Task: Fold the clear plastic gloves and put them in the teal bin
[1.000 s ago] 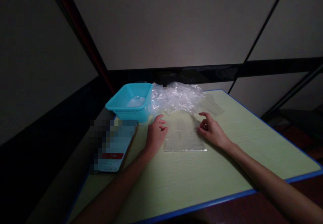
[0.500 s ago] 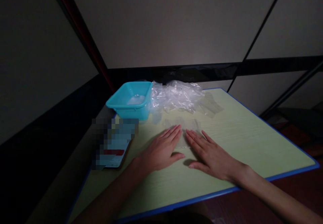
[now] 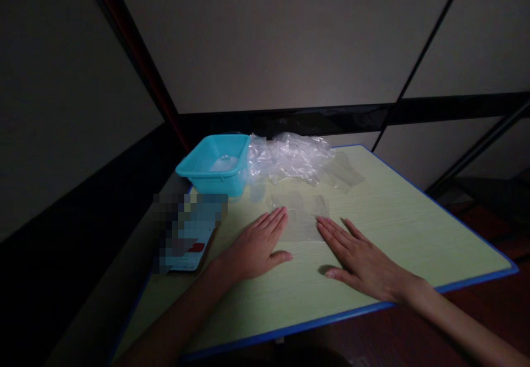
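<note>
A small clear plastic bag (image 3: pixel 303 224) lies flat on the pale table (image 3: pixel 414 229). My left hand (image 3: pixel 259 243) rests palm down with its fingertips over the bag's left side, thumb stretched out on the tabletop. On the other side, my right hand (image 3: pixel 356 254) lies flat too, its fingertips at the bag's right edge and its thumb spread. Neither hand grips anything. Part of the bag's left side is hidden under my left fingers.
At the back left stands a turquoise plastic basin (image 3: pixel 213 174) with something whitish inside. Beside it is a heap of crumpled clear plastic bags (image 3: pixel 296 157). A phone-like flat device (image 3: pixel 199 229), partly pixelated, lies at the left edge. Blue edging (image 3: pixel 331 318) borders the table; a wall stands behind.
My hands have slid apart over the bag, the left one leftward and the right one rightward. More of the bag's middle shows between them.
</note>
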`<state>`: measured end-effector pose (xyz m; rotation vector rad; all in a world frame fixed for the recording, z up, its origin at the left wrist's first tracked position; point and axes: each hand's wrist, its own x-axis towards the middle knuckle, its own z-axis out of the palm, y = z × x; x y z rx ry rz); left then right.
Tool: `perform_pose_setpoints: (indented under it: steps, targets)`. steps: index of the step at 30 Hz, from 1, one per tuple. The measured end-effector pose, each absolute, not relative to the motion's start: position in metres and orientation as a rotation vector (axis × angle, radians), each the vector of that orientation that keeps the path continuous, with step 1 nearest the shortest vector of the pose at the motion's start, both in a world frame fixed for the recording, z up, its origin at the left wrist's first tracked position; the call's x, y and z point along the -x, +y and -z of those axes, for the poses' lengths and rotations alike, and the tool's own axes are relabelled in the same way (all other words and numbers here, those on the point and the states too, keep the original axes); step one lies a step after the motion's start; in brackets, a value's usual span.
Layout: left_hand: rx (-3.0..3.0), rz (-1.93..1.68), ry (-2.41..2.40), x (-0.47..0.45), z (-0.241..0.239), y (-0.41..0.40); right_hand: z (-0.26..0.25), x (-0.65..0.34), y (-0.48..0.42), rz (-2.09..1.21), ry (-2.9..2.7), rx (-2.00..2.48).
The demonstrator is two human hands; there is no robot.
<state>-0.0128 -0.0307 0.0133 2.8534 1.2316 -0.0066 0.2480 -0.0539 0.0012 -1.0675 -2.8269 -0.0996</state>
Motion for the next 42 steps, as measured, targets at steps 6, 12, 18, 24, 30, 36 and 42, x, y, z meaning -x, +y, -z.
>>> perform_pose_setpoints:
  steps: [6,12,18,24,30,36,42]
  targets:
    - [-2.836,0.011,1.292,0.011,-0.013,-0.034,0.001,-0.252,-0.055,0.100,-2.786,1.063]
    - [-2.779,-0.117,1.289,0.014,-0.009,-0.035,0.001,-0.252,-0.055,0.028,-2.745,1.084]
    - [-2.638,-0.513,1.274,0.019,-0.008,-0.033,-0.004,-0.258,-0.053,0.022,-2.510,1.085]
    - [-2.559,-0.603,1.209,0.023,-0.013,-0.032,-0.020,-0.258,-0.049,0.275,-2.695,0.818]
    - [-2.584,-0.526,1.208,0.022,-0.013,-0.031,-0.031,-0.246,-0.046,0.444,-2.836,0.789]
    - [-2.586,-0.539,1.218,0.020,-0.012,-0.031,-0.026,-0.247,-0.044,0.424,-2.820,0.800]
    - [-2.592,-0.505,1.214,0.020,-0.014,-0.031,-0.029,-0.254,-0.040,0.353,-2.797,0.811]
